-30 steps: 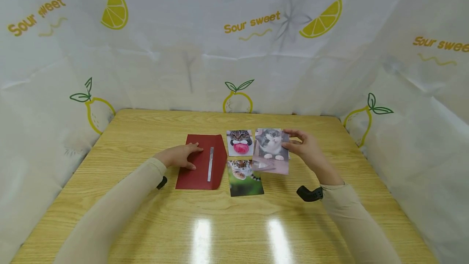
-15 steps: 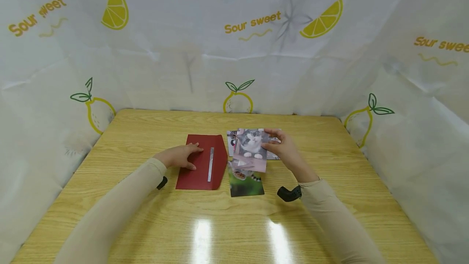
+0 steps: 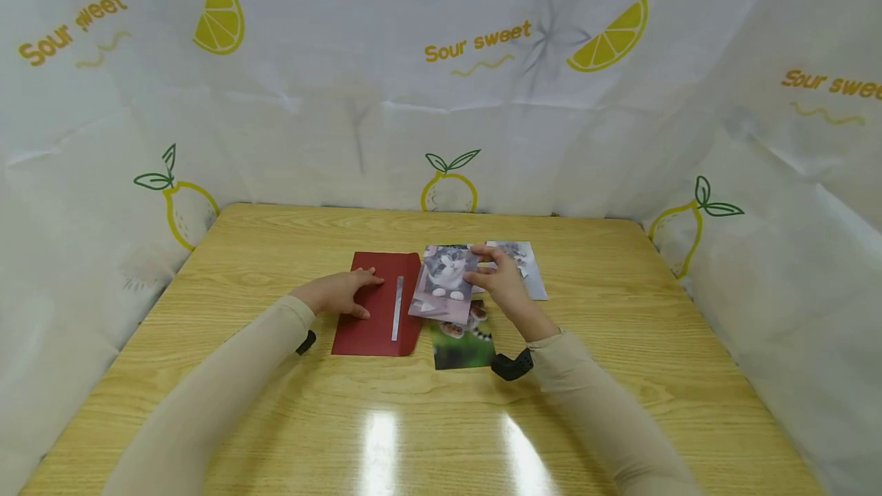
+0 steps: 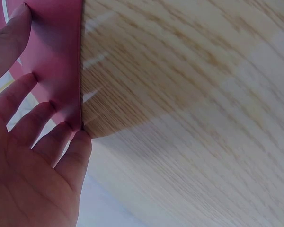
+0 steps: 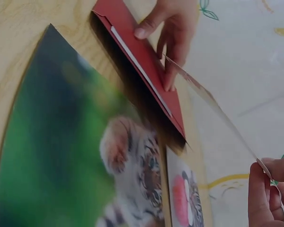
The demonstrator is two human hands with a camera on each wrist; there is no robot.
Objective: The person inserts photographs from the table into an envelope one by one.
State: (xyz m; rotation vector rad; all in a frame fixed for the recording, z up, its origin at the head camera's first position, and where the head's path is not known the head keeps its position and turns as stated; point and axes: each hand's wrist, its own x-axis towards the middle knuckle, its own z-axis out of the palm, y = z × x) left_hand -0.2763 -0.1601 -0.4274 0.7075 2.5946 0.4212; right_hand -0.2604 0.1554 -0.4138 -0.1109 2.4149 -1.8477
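Head view, centre: your cat photo [image 3: 439, 293] hides the top of the tiger photo [image 3: 460, 350] and nearly all of the pink-ball photo [image 5: 183, 194]; your right hand [image 3: 506, 287] covers part of the rightmost photo [image 3: 535, 278], subject too small to tell. Left wrist: red envelope [image 4: 59, 52] cut off upper left, your left hand [image 4: 33, 165] cropped left and bottom. Right wrist: tiger photo cut at bottom, cat photo edge-on, print unreadable.

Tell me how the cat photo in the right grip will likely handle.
Probably fairly stiff: pinched by one edge in the right grip, the cat photo spans outward with only a slight bend. Its thin edge suggests it is light and might crease if squeezed hard.
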